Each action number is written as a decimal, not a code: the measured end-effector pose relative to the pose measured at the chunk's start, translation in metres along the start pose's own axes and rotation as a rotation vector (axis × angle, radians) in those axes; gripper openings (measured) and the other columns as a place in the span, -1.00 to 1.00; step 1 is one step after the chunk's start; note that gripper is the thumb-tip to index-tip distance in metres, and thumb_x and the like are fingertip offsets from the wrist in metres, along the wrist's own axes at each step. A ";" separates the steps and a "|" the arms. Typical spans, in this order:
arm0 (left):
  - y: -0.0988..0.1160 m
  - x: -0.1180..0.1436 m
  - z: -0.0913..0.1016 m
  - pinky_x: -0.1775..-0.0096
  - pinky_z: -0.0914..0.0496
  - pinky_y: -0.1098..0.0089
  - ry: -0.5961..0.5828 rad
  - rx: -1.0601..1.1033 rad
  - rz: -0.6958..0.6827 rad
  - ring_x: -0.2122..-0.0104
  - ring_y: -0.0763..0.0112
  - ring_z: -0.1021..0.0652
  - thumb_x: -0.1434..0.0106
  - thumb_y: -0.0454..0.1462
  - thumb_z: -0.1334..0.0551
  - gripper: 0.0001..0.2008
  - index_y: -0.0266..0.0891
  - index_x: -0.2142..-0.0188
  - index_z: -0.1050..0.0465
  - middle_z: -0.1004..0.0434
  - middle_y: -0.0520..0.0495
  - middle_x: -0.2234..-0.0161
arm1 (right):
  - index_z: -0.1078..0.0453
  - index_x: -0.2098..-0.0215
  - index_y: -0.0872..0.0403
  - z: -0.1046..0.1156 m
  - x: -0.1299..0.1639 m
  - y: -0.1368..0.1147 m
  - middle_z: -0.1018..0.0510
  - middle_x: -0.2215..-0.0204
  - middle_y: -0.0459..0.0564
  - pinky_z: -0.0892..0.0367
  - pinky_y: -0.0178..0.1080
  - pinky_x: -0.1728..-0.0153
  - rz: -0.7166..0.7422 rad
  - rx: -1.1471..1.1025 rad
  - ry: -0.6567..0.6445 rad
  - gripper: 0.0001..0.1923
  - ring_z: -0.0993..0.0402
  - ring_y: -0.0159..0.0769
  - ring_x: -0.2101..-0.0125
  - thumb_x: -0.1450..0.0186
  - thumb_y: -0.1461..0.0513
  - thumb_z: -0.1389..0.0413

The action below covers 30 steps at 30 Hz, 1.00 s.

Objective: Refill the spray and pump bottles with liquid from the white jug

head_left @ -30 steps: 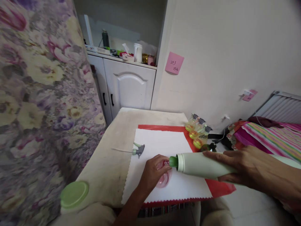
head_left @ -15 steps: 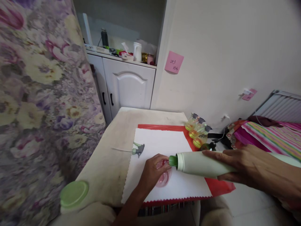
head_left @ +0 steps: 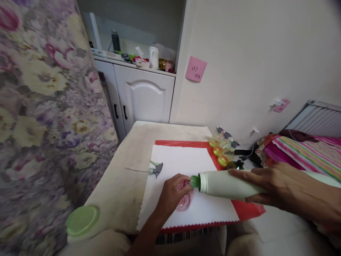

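Holding steady, right hand (head_left: 277, 186) keeps white bottle (head_left: 226, 185) tipped over pink bottle (head_left: 184, 199).

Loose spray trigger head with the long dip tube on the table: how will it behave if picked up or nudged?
The spray trigger head looks like small plastic, so probably light. Its thin dip tube likely flexes. Irregular in shape, it should skid on the table rather than roll.

Pale green bottle (head_left: 226, 184), pink bottle (head_left: 184, 201), white sheet (head_left: 183, 163).
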<state>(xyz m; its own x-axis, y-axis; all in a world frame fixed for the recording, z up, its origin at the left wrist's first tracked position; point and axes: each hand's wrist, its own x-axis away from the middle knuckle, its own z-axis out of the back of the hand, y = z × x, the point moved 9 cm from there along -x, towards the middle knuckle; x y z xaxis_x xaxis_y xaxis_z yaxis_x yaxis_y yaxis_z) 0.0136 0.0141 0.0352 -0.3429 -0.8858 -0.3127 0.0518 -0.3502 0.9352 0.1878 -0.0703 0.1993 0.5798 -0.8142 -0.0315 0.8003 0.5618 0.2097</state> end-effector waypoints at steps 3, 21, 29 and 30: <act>-0.002 0.000 -0.001 0.15 -0.38 0.38 -0.004 -0.003 -0.003 0.25 0.30 -0.55 -0.15 -0.25 -0.29 -0.87 -0.19 0.29 -0.56 -0.58 -0.05 0.30 | -0.12 -0.26 -0.06 -0.017 0.003 0.003 -0.62 0.36 -0.07 -0.33 -0.31 0.56 -0.017 -0.062 -0.165 -0.43 -0.58 -0.28 0.50 -0.35 -0.04 0.03; -0.001 0.000 0.000 0.15 -0.37 0.37 -0.011 0.010 0.009 0.24 0.30 -0.55 -0.15 -0.27 -0.29 -0.88 -0.18 0.28 -0.55 -0.57 -0.04 0.29 | -0.12 -0.26 -0.03 -0.018 0.002 0.003 -0.63 0.34 -0.05 -0.28 -0.29 0.57 0.043 -0.030 -0.090 -0.43 -0.56 -0.31 0.52 -0.34 0.00 -0.03; -0.002 0.000 -0.001 0.15 -0.35 0.39 -0.016 0.017 0.013 0.23 0.30 -0.55 -0.16 -0.28 -0.29 -0.88 -0.20 0.28 -0.55 -0.57 -0.04 0.29 | -0.10 -0.27 -0.07 -0.024 0.005 0.010 -0.58 0.42 -0.08 -0.25 -0.26 0.58 0.004 -0.019 -0.113 -0.42 -0.51 -0.28 0.56 -0.34 -0.04 0.00; -0.002 0.000 -0.001 0.14 -0.35 0.39 -0.018 0.016 0.014 0.23 0.30 -0.55 -0.16 -0.28 -0.29 -0.88 -0.20 0.28 -0.55 -0.57 -0.04 0.28 | -0.10 -0.27 -0.06 -0.023 0.005 0.010 -0.58 0.42 -0.08 -0.25 -0.27 0.58 0.011 -0.024 -0.108 -0.41 -0.51 -0.29 0.56 -0.34 -0.04 0.00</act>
<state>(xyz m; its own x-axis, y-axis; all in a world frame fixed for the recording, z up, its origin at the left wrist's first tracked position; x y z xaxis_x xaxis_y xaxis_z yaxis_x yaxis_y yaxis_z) 0.0149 0.0146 0.0332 -0.3594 -0.8847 -0.2969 0.0419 -0.3332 0.9419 0.2022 -0.0659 0.1783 0.5695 -0.8184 0.0762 0.7982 0.5728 0.1863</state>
